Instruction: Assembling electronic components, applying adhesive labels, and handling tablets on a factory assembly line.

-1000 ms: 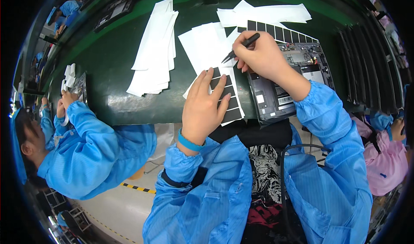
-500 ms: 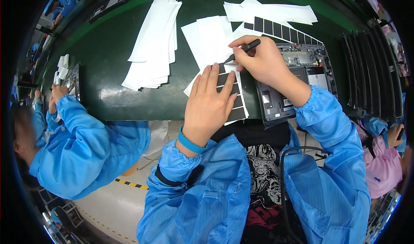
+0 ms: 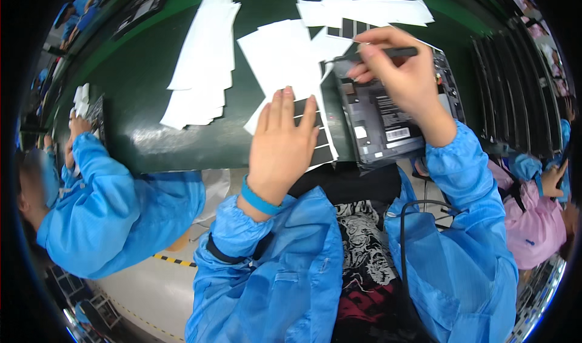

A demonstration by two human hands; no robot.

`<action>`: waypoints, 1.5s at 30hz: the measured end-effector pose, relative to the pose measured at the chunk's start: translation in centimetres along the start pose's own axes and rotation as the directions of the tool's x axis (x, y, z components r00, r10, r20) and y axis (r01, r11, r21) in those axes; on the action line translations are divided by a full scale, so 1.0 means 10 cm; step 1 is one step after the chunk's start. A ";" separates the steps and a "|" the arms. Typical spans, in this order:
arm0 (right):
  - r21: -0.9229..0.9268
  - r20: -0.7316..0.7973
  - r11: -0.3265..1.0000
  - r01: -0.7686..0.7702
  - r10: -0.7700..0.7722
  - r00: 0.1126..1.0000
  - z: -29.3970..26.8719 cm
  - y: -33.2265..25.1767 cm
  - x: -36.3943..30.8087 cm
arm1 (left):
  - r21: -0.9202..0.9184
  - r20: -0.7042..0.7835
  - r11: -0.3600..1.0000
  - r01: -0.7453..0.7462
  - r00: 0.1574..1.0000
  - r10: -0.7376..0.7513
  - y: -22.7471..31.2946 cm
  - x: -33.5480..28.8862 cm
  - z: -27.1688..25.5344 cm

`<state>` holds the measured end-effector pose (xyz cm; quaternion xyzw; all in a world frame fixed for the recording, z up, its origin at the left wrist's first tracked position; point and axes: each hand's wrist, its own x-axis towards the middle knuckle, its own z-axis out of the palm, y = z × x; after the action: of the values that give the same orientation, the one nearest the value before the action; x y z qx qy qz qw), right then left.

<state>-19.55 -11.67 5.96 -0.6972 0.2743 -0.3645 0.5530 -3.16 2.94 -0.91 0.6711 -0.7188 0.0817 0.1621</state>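
Observation:
My left hand (image 3: 282, 140) lies flat, fingers stretched, on a white backing strip with black rectangular stickers (image 3: 321, 138). White paper sheets (image 3: 285, 49) lie under and beyond its fingertips. My right hand (image 3: 397, 70) pinches a black pen-shaped tool (image 3: 403, 51) above an opened laptop base (image 3: 379, 122). The tool's tip points left, near the laptop's far left corner. A dark patch shows by the tip; whether it is a sticker or part of the laptop I cannot make out. My right hand and wrist cover part of the laptop.
Another stack of white strips (image 3: 203, 58) lies to the left. More white sheets (image 3: 388, 11) and a second black sticker strip (image 3: 348, 28) lie at the back. Dark upright panels (image 3: 515, 94) stand in a row at right. A co-worker's blue sleeve (image 3: 103, 179) is at left.
My right hand has moved with the tool from the sticker strip to the right, over the laptop. My left hand stays on the strip. The whole view has shifted slightly.

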 end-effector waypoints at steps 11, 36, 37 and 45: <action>0.211 -0.127 0.956 -0.202 0.232 0.964 -1.13 0.32 -0.15 | -0.002 0.074 0.993 -0.114 0.991 0.114 -0.05 0.23 -0.31; 0.350 0.000 0.890 -0.292 0.312 0.950 -1.05 0.45 -0.03 | -0.440 -0.065 0.837 -0.324 0.942 0.330 0.16 1.19 0.11; 0.353 -0.002 0.888 -0.293 0.314 0.949 -1.04 0.46 -0.03 | -0.414 -0.056 0.844 -0.341 0.935 0.350 0.16 1.19 0.11; 0.338 0.008 0.902 -0.267 0.281 0.960 -1.03 0.47 -0.04 | -0.344 0.012 0.873 -0.347 0.928 0.374 0.21 1.16 0.07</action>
<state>-28.08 -18.34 2.54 -0.5395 0.3145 -0.3389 0.7037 -5.89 -8.04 2.59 0.4905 -0.8402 -0.0392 0.2277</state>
